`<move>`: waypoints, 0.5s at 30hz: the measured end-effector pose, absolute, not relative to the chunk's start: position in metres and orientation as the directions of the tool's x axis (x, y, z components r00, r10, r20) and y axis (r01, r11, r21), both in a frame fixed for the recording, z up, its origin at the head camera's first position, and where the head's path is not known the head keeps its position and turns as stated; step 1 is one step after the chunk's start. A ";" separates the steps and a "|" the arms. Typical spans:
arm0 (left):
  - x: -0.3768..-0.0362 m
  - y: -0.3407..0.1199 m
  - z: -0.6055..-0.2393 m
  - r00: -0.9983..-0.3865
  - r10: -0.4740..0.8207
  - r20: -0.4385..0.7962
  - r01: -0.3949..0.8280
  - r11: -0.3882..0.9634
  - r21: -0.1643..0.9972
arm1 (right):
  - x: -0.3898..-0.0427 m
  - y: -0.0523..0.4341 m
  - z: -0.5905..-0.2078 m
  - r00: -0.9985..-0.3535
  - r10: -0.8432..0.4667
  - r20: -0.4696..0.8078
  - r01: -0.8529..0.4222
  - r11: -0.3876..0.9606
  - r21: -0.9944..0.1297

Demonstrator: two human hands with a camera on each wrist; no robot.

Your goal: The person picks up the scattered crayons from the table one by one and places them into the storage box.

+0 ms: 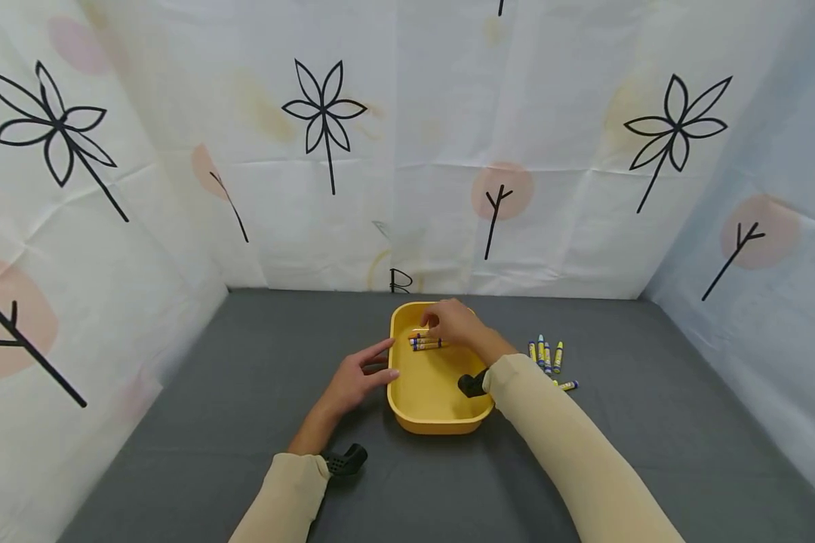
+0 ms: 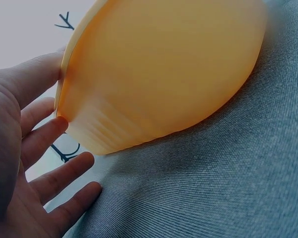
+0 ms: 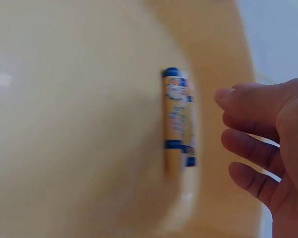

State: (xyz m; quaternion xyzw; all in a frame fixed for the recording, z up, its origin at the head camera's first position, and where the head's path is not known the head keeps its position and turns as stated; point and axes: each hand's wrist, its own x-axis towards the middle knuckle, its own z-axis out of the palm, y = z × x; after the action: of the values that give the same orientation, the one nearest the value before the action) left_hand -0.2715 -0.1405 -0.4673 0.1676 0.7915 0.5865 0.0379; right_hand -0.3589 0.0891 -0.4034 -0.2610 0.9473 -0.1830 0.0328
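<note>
A yellow plastic tray (image 1: 441, 385) stands on the dark cloth. Several crayons (image 1: 426, 346) with yellow-and-blue wrappers lie side by side at its far left end; the right wrist view shows them slightly blurred beside the tray wall. My left hand (image 1: 355, 381) touches the tray's left side, its fingers spread and mostly straight; the left wrist view has the thumb and a finger at the rim. Above the crayons hovers my right hand (image 1: 456, 324). Its fingers (image 3: 243, 174) are loosely bent, apart from the crayons, and nothing shows between them.
To the right of the tray, several more crayons (image 1: 558, 357) lie loose on the cloth, partly hidden by the right sleeve (image 1: 570, 445). A white curtain (image 1: 435, 136) with drawn flowers hangs behind the table (image 1: 299, 324) and along both sides.
</note>
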 end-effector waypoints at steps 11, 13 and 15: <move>-0.272 -0.139 -0.467 -0.938 0.323 0.129 0.221 0.266 0.938 | -0.351 0.142 -0.376 -0.902 -0.398 0.165 -0.427 0.771 -0.472; -0.270 -0.139 -0.464 -0.938 0.325 0.119 0.211 0.267 0.940 | -0.349 0.153 -0.375 -0.906 -0.384 0.176 -0.420 0.774 -0.475; -0.265 -0.138 -0.456 -0.936 0.332 0.117 0.213 0.269 0.939 | -0.345 0.164 -0.375 -0.908 -0.380 0.177 -0.417 0.774 -0.477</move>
State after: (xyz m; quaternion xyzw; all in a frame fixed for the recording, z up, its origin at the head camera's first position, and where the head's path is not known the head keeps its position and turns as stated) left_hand -0.2648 -0.1380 -0.4559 0.1713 0.7949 0.5798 0.0512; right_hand -0.3454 0.1637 -0.3753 -0.2118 0.9411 -0.2611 -0.0352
